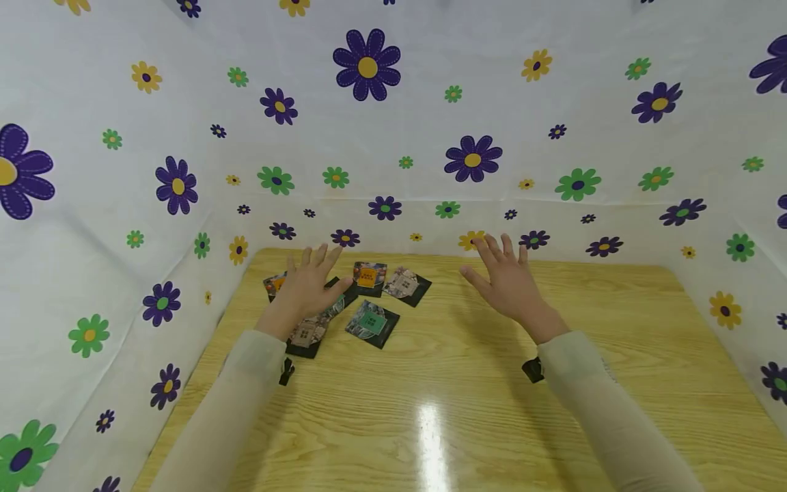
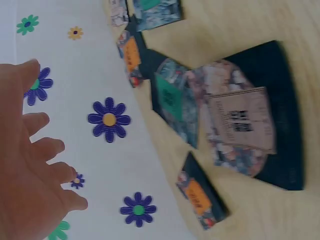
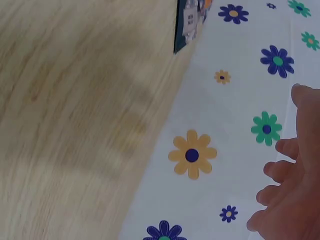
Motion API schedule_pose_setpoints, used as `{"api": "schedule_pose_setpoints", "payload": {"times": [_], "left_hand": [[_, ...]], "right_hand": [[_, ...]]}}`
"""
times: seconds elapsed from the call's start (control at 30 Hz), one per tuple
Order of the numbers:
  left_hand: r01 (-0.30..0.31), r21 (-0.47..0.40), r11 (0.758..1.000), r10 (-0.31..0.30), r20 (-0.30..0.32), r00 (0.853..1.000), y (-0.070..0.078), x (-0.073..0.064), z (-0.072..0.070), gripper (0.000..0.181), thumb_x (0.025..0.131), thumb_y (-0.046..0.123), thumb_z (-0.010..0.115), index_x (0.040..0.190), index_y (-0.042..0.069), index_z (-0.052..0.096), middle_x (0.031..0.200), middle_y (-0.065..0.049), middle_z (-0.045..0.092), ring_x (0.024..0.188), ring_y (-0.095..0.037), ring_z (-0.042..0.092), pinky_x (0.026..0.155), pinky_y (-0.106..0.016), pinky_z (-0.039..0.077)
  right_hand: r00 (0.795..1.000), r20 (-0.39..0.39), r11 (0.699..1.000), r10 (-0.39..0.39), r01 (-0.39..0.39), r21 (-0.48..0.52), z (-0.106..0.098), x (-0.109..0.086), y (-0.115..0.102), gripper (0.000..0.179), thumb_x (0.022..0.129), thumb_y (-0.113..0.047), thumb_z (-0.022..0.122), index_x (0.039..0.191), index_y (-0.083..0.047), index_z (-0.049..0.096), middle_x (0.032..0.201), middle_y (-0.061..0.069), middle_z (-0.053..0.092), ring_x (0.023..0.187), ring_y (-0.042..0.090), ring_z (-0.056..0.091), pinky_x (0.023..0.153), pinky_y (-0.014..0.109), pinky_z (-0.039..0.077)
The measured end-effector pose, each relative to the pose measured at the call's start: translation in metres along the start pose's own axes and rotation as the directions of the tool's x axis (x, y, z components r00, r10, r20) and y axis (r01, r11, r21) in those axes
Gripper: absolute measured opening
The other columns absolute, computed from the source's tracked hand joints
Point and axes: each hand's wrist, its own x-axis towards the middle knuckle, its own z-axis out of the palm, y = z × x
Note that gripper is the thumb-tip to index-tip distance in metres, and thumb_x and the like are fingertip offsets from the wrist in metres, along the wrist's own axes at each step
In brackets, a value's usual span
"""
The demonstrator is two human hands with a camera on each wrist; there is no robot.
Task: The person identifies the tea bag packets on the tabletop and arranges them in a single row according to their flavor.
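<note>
At the left edge of the head view hangs the white flowered cloth (image 1: 92, 273). Left of centre, an orange-labelled packet (image 1: 274, 281) lies partly hidden beyond my left hand (image 1: 307, 287), which I hold above the packets, fingers straight and apart, gripping nothing. Just below that hand in the frame is a beige-labelled packet (image 1: 306, 337); beside it a green-labelled packet (image 1: 341, 301) shows past my thumb, and the left wrist view shows these two meeting. Nearer the centre, a second orange-labelled packet (image 1: 369, 277) lies above a second green-labelled packet (image 1: 372, 323), with a second beige-labelled packet (image 1: 407, 285) to their right. Right of centre, I hold my right hand (image 1: 509, 283) over the far part of the wooden table (image 1: 467, 403), its fingers spread and holding nothing, well apart from the packets. A pale sleeve (image 1: 615, 410) runs to the lower right.
</note>
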Motion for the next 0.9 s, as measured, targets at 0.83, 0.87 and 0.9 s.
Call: {"api": "schedule_pose_setpoints", "payload": {"times": [0.83, 0.87, 0.9], "left_hand": [[0.059, -0.117, 0.991, -0.048, 0.095, 0.994, -0.039, -0.019, 0.079, 0.064, 0.114, 0.040, 0.042, 0.168, 0.009, 0.027, 0.172, -0.025, 0.025, 0.155, -0.059, 0.024, 0.123, -0.076, 0.020], [0.059, -0.118, 0.991, -0.048, 0.097, 0.994, -0.039, -0.019, 0.080, 0.064, 0.114, 0.040, 0.043, 0.168, 0.009, 0.028, 0.172, -0.024, 0.026, 0.155, -0.058, 0.024, 0.123, -0.076, 0.020], [0.062, -0.119, 0.991, -0.050, 0.101, 0.994, -0.039, -0.019, 0.081, 0.063, 0.114, 0.039, 0.043, 0.168, 0.009, 0.028, 0.172, -0.024, 0.026, 0.155, -0.058, 0.024, 0.123, -0.075, 0.021]], "right_hand": [[0.945, 0.133, 0.953, -0.297, 0.286, 0.098, 0.086, 0.002, -0.084, 0.065, 0.112, -0.035, 0.051, 0.165, -0.002, 0.032, 0.171, 0.025, 0.028, 0.161, 0.050, 0.016, 0.128, 0.070, 0.015], [0.939, 0.144, 0.949, -0.312, 0.301, 0.093, 0.091, 0.003, -0.087, 0.065, 0.113, -0.034, 0.050, 0.165, -0.002, 0.032, 0.171, 0.025, 0.028, 0.161, 0.050, 0.016, 0.128, 0.070, 0.016], [0.933, 0.159, 0.945, -0.324, 0.313, 0.090, 0.094, 0.003, -0.090, 0.064, 0.113, -0.034, 0.050, 0.165, -0.002, 0.031, 0.172, 0.025, 0.027, 0.161, 0.049, 0.016, 0.128, 0.070, 0.016]]}}
